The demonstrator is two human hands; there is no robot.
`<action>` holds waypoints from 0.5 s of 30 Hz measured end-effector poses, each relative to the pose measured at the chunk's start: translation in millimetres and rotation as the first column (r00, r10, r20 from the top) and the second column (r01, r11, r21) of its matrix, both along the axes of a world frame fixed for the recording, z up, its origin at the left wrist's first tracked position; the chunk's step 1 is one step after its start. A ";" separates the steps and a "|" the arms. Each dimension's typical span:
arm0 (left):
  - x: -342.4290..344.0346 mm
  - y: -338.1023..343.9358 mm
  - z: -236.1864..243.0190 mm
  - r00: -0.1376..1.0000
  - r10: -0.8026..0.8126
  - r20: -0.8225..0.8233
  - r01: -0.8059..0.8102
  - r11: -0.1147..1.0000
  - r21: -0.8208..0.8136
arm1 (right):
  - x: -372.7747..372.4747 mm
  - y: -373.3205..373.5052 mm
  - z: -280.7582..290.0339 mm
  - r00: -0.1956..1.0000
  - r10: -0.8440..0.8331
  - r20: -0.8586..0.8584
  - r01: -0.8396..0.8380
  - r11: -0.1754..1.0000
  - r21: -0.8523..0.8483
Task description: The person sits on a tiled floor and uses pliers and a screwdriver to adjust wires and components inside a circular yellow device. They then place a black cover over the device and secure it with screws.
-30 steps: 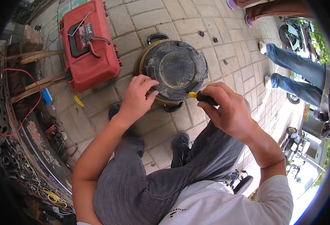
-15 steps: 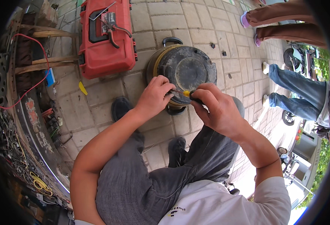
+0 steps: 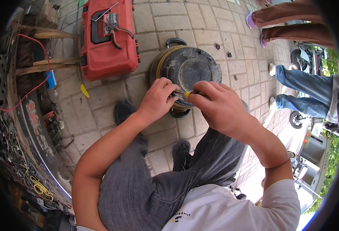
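My right hand is closed around the handle of a screwdriver, whose yellow collar shows at the fingertips. The thin shaft points left, toward my left hand. There, thumb and fingers pinch a small dark part that is mostly hidden, and the shaft's end meets it. Just beyond both hands stands a round pot-like appliance with its black, dusty, ringed underside up. It has a gold-coloured side and black handles at the far and near edges.
Left of the appliance lies a red toolbox with pliers and a bent metal rod on its lid. A yellow piece rests on the paving. Cables and scrap crowd the left. Two people's legs stand at the right.
My right hand has turned over and shifted slightly left, covering more of the screwdriver handle. The left hand keeps its pinch in nearly the same place.
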State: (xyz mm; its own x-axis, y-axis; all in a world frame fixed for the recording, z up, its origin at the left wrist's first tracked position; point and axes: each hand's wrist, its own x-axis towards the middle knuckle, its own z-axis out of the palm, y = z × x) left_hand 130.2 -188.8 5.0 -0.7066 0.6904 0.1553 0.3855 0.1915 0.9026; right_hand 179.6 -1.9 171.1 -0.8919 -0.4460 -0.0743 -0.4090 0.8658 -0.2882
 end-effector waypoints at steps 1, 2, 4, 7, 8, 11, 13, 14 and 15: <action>0.7 -0.7 3.4 1.000 0.010 -0.005 -0.010 1.000 0.004 | 0.5 -5.4 6.4 0.993 -0.059 0.098 0.049 0.994 0.099; 1.3 0.9 10.8 1.000 0.011 0.009 -0.011 0.998 0.055 | -0.3 -9.5 10.0 0.985 -0.096 0.145 0.074 0.986 0.149; 0.6 6.3 29.5 0.999 0.008 0.036 -0.014 0.988 0.156 | -5.6 -18.2 15.4 0.972 -0.137 0.192 0.097 0.974 0.204; -3.1 13.2 42.9 0.997 -0.043 0.069 0.020 0.949 0.314 | -12.0 -19.7 10.2 0.995 -0.048 0.093 0.044 0.998 0.036; -4.6 11.7 41.2 0.988 -0.092 0.121 0.052 0.953 0.300 | -13.4 -19.2 8.0 0.999 -0.007 0.037 0.009 0.999 -0.047; -13.8 4.3 35.8 0.958 -0.217 0.190 0.158 0.945 0.286 | -12.7 -17.9 12.1 0.999 0.035 0.017 -0.033 0.992 -0.118; -24.3 2.5 36.6 0.953 -0.279 0.117 0.233 0.924 0.302 | -10.2 -18.4 18.8 0.998 -0.002 0.067 0.003 1.000 -0.016; -25.9 2.9 38.8 0.949 -0.266 0.170 0.211 0.935 0.286 | -8.6 -19.4 22.2 0.994 -0.038 0.099 0.031 0.997 0.070; -26.9 3.8 41.1 0.942 -0.252 0.222 0.189 0.945 0.268 | -8.2 -21.5 22.6 0.989 -0.067 0.133 0.051 0.992 0.115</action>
State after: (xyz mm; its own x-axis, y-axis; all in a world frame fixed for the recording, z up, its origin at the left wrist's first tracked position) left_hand 103.3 -185.0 46.1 -0.5780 0.7974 0.1734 0.1487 -0.1060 0.9832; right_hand 171.4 -23.4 193.7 -0.8947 -0.3750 -0.2429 -0.3197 0.9171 -0.2383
